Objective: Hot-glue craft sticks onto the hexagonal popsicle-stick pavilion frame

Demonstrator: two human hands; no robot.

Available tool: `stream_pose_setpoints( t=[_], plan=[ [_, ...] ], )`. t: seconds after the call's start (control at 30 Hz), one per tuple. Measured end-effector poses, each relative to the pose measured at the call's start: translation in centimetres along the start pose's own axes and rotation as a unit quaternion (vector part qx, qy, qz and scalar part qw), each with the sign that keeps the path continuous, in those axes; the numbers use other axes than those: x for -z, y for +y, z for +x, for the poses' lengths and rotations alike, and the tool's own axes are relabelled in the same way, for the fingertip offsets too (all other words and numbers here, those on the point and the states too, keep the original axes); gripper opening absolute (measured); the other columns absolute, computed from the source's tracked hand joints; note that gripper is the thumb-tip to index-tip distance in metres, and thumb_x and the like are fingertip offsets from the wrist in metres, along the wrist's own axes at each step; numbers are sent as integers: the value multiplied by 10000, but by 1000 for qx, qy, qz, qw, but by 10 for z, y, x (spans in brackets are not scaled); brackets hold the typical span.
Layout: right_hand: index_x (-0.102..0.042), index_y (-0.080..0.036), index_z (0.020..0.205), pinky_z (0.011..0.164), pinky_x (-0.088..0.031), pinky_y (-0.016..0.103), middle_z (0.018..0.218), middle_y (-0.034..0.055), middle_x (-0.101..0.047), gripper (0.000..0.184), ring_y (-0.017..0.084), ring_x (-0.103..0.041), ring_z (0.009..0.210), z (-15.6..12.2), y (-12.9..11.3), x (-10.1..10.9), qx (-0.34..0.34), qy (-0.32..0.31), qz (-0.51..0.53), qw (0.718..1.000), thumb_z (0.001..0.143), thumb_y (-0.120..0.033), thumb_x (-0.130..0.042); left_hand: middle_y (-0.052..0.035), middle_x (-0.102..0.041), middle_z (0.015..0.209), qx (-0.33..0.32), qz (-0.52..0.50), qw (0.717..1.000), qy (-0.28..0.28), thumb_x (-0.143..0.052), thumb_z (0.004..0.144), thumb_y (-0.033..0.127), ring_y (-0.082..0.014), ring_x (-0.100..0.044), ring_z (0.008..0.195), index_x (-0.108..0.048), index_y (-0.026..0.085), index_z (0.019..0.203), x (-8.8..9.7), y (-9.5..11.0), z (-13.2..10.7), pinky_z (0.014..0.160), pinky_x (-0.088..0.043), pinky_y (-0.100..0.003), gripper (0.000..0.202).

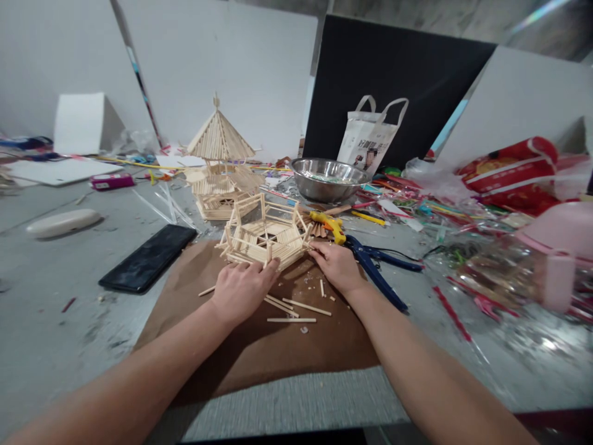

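**Hands steady a stick-built hexagon from both sides**

Left hand (241, 287) lies knuckles-up on the brown paper sheet (259, 358), fingers curled over the near rim of the hexagonal frame of pale wooden sticks (266, 238). Right hand (336, 266) comes in from the other side, its fingertips drawn narrow and closed on the frame's right corner. Gripped at two opposite points, the light frame probably cannot slide or twist; whether a loose piece sits under the right fingertips I cannot tell.

The frame rests at the far edge of the paper, which seems laid down to spare the grey table (55, 321) from scraps. A few loose wooden sticks (299, 306) lie scattered between the two wrists, within easy reach.

To the left of the paper, a black phone (148, 256) lies flat, out of the way. To the right, blue-handled pliers (375, 269) and a yellow glue gun (331, 225) sit just beside the right hand, apparently kept close for quick use.

Farther back stands a stick-built pavilion with a pointed roof (217, 139), set apart from the frame. A round steel bowl (328, 179) sits right of it, and a white handled bag (370, 139) stands upright behind the bowl.
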State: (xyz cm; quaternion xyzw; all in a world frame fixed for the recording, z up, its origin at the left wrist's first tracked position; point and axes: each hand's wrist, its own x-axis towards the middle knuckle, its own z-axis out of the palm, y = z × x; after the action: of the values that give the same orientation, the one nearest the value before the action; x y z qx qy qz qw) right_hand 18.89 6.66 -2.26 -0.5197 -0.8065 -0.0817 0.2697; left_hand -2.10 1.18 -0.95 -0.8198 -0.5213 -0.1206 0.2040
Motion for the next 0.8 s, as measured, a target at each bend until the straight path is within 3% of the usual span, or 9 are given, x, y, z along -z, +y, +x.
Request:
stream_pose_setpoints(
  t=[0.3,0.8],
  plan=[
    [-626,-181,922,726,-449,241,891,36,-665,212,156,-612,792,-1,-1,1,8,4,-8,1000,780,-244,-482,-14,-631,680,-23,5,999,22,-325,839,313,-178,-592,613,-500,286,1067,-5,-2,-1,508,-348,-252,289],
    [-627,-185,930,734,-444,244,902,40,-662,229,152,-609,803,-2,-2,2,3,-2,3,1000,794,-252,-455,-35,-618,674,-16,-13,1000,4,-341,836,282,-165,-578,640,-500,291,1079,-4,-2,-1,559,-361,-257,290]
  ],
)
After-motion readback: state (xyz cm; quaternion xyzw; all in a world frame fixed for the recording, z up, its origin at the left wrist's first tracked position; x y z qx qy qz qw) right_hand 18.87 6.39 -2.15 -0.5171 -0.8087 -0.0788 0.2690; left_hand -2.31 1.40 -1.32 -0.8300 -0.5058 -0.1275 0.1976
